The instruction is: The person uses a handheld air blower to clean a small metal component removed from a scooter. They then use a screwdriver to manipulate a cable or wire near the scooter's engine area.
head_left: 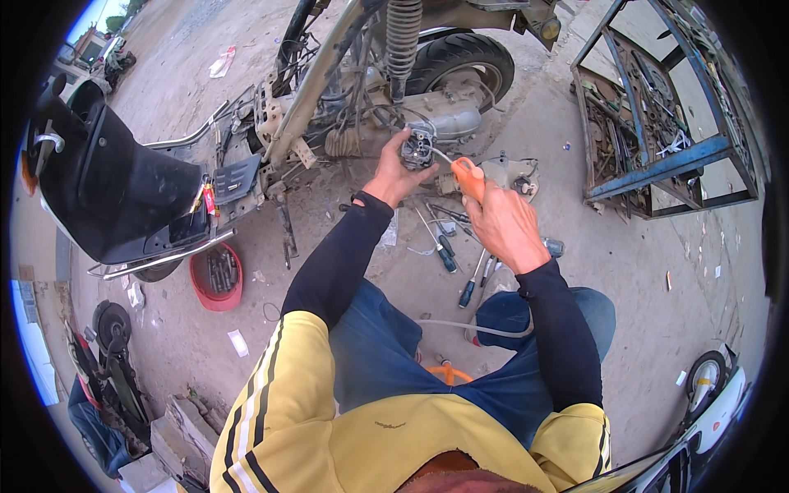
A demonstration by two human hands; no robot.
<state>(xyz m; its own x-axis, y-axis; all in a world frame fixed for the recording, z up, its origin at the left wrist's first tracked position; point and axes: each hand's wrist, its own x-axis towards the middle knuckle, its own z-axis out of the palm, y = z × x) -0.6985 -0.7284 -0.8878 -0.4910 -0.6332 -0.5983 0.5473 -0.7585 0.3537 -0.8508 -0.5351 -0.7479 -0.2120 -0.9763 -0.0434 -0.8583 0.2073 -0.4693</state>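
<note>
My left hand point(394, 172) grips a small grey metal carburetor point(417, 149) in front of the scooter's engine, its thumb and fingers round the body. My right hand point(503, 222) is wrapped round an orange air blow gun point(469, 178). Its thin bent nozzle points left at the carburetor, with the tip at or very near its side; I cannot tell if they touch. Behind the hands is the partly stripped scooter point(329, 107), with engine parts, cables and a shock absorber point(403, 41) exposed. A pale hose point(477, 329) runs across between my legs.
Screwdrivers point(445, 255) and other tools lie on the ground below my hands. A red bowl point(217, 302) of sockets stands at left. A blue metal rack point(657, 177) full of tools and parts is at upper right. At the right edge stands another vehicle's wheel point(705, 378).
</note>
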